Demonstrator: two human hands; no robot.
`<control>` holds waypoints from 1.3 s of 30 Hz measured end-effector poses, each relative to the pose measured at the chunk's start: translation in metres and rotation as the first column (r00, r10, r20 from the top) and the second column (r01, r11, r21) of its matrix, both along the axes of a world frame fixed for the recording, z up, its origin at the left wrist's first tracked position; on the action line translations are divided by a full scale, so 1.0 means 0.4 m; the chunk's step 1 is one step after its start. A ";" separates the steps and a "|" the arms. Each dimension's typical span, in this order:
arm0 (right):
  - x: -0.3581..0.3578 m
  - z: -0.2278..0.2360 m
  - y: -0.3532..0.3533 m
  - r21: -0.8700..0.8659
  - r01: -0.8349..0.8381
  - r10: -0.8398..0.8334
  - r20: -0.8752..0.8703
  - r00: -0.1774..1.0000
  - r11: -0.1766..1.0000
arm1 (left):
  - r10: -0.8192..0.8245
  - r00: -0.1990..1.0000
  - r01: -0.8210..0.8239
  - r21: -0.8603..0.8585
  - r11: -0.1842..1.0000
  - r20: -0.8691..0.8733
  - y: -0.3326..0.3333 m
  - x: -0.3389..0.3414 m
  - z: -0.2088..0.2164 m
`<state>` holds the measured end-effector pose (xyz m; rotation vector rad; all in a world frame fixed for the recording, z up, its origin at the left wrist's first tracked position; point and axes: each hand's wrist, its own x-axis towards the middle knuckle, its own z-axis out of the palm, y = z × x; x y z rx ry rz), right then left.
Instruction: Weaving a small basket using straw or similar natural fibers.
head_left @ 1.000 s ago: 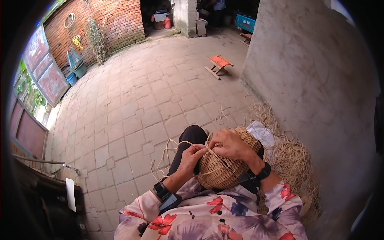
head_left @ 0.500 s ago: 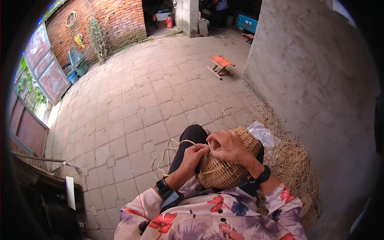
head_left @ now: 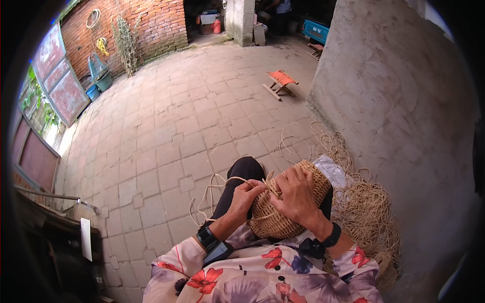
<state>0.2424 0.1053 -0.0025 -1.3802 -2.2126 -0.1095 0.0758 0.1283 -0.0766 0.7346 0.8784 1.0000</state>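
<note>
A woven straw basket [head_left: 273,224] rests tilted on my lap. My left hand [head_left: 244,198] is closed in a pinch on a straw cord [head_left: 214,188] at the basket's left edge; the loose length loops over my dark trouser leg. My right hand [head_left: 294,194] lies over the upper side of the basket, fingers bent, with thumb and fingertips near a short strand standing up from the weave. What those fingertips grip, if anything, is hidden behind the hand.
A tangled heap of straw cord [head_left: 366,212] lies on the floor at my right, by a white cloth [head_left: 331,170] and a plastered wall [head_left: 394,111]. Ahead on the paving stands a folding stool [head_left: 281,83] with an orange seat. A person [head_left: 282,7] shows in the far doorway.
My right hand has turned and drawn back slightly, its fingers now bent down over the basket's weave. My left hand keeps its pinch on the cord almost in place.
</note>
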 end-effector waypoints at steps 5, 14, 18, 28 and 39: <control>0.016 -0.001 -0.007 -0.037 -0.019 0.018 -0.021 1.000 0.999 | 0.020 0.995 -0.008 0.111 0.994 -0.099 -0.002 0.005 -0.021; -0.002 -0.030 -0.027 0.140 -0.139 0.141 -0.007 0.990 0.980 | -0.120 0.991 0.131 0.203 0.970 -0.065 0.004 -0.037 -0.046; 0.001 -0.023 -0.023 0.130 -0.189 0.184 0.044 0.982 0.973 | -0.162 0.983 0.136 0.248 0.959 0.090 -0.025 -0.047 -0.033; 0.020 0.056 0.101 -0.401 -0.223 0.185 -0.131 0.974 0.888 | -0.171 0.985 0.164 0.322 0.933 -0.007 -0.056 -0.051 -0.021; -0.039 0.020 0.228 -0.736 -0.038 0.361 0.286 0.887 0.676 | -0.137 0.991 0.130 0.287 0.949 0.005 -0.063 -0.035 -0.049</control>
